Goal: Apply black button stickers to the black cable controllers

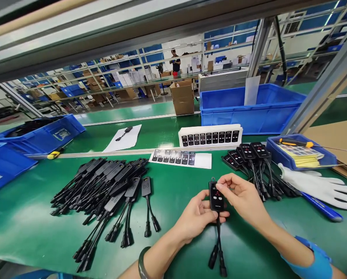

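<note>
Left: heap of black plastic controllers with twin cables (112, 172). Next, white label sheet with black rectangular labels (201, 160). Left hand (195, 217) clamped around the lower body of a black rectangular controller with red-marked face (216, 200), held above the green bench near its front edge; right hand (244, 193) pinched on its upper end. Looks like face-label pressing: keep body square, press centre outward, cables slack. Right: finished-looking black controllers (259, 150).

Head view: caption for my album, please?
Left hand holds a black rectangular plastic device with two cables; right hand touches it.
</note>
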A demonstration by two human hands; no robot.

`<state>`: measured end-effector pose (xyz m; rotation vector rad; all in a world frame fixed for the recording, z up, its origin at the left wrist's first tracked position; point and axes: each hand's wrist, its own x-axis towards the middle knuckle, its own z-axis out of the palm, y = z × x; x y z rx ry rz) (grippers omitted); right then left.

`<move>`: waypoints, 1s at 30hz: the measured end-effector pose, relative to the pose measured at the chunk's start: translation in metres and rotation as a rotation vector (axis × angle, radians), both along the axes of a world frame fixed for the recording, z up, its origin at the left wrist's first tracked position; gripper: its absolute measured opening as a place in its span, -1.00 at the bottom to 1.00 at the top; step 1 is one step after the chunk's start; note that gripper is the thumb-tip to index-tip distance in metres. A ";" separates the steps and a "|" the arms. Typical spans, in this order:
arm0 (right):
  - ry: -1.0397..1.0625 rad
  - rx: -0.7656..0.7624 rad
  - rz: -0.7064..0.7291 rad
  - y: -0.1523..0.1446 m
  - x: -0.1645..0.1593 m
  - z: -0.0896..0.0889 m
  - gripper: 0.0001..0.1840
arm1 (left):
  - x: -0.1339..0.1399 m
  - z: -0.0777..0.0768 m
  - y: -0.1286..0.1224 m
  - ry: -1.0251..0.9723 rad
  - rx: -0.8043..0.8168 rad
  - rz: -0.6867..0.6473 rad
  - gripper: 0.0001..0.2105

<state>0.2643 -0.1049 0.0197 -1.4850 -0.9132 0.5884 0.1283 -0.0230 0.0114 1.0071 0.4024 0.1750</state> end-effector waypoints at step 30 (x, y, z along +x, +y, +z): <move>-0.241 -0.067 -0.136 0.000 0.004 -0.008 -0.72 | 0.001 -0.002 -0.004 -0.031 0.127 -0.030 -0.49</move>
